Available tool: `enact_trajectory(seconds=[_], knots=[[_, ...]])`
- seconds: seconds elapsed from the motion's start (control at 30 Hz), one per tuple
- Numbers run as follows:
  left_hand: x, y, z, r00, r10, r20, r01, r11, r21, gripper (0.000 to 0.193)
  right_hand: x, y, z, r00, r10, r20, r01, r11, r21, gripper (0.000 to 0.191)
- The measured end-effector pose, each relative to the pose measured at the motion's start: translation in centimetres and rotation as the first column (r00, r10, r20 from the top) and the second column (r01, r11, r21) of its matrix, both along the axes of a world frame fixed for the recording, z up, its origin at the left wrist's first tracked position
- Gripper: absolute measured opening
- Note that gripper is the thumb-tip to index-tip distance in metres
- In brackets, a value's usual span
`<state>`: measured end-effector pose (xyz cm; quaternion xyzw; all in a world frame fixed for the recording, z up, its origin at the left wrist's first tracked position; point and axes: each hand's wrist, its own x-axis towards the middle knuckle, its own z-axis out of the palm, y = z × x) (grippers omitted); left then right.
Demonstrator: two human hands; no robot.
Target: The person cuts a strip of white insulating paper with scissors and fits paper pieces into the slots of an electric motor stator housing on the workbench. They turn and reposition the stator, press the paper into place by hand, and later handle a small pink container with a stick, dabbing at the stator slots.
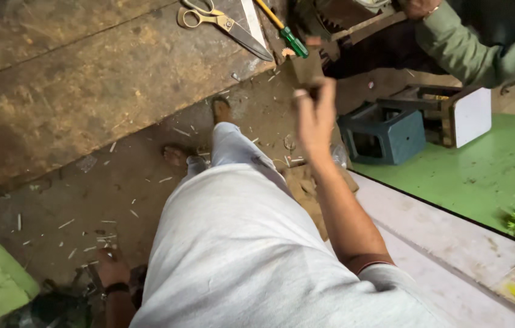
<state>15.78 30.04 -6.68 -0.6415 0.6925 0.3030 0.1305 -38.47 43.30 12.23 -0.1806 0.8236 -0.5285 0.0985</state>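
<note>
A worn wooden workbench (pixel 87 79) fills the upper left, above a dirt floor (pixel 87 200) strewn with pale splinters. A co-worker's green sleeve (pixel 470 48) reaches in at top right. The person's right hand (pixel 315 115) is raised, pinching a small brown block (pixel 307 64). The left hand (pixel 111 267) hangs low by the floor; its grip cannot be told. Scissors (pixel 224 24) and a green-handled screwdriver (pixel 284 30) lie on the bench.
</note>
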Motion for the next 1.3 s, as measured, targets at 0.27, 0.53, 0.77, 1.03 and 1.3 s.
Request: enact_trajectory(seconds=[0.27, 0.53, 0.77, 1.03, 1.3], knots=[[-4.0, 3.5, -0.1, 0.956, -0.052, 0.288, 0.061, 0.998, -0.024, 0.055, -16.6, 5.4, -3.7, 0.958, -0.255, -0.133, 0.207, 0.932, -0.298, 0.013], [-10.0, 6.5, -0.6, 0.994, -0.003, 0.112, 0.006, 0.999, -0.032, 0.060, -28.4, 8.6, -11.3, 0.965, -0.210, -0.159, 0.211, 0.977, -0.010, 0.036], [-13.2, 7.4, 1.4, 0.975, 0.224, -0.009, -0.221, 0.958, -0.180, 0.079, -34.2, 7.8, -15.6, 0.812, -0.064, -0.581, 0.232, 0.948, 0.219, 0.061], [-16.0, 9.9, 0.1, 0.955, 0.256, -0.153, -0.292, 0.905, -0.309, 0.059, -35.8, 8.2, -14.5, 0.895, -0.052, -0.443, 0.242, 0.890, 0.385, 0.026], [-23.4, 6.3, 10.6, 0.818, 0.355, -0.453, -0.489, 0.843, -0.222, 0.053, -24.4, 6.8, -0.7, 0.987, 0.111, -0.116, -0.158, 0.797, -0.583, 0.031]])
